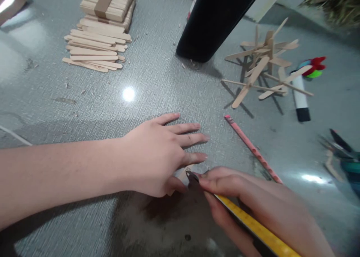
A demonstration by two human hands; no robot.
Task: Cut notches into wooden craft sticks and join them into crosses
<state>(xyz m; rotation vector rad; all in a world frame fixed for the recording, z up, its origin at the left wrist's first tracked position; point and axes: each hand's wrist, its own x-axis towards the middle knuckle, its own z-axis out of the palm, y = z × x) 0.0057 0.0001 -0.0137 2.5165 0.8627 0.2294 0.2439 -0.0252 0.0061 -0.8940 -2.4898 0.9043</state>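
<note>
My left hand (pixel 160 152) lies on the grey table with its fingers spread. Its thumb and index finger sit on either side of a wooden craft stick (pixel 183 176), pressing it down; most of the stick is hidden beneath the hand. My right hand (pixel 244 197) is wrapped round a yellow utility knife (pixel 244 221). The dark blade's tip touches or hovers just over the exposed end of the stick, close to my left thumb. Right of my left fingers lies a pink pencil (pixel 253 149), pointing diagonally.
Loose craft sticks (pixel 97 50) and a banded bundle (pixel 108 2) lie at the back left. A tall black object (pixel 213 20) stands at the back. Crossed-stick pieces (pixel 261 65), a white marker (pixel 300 95) and blurred scissors (pixel 347 152) are on the right.
</note>
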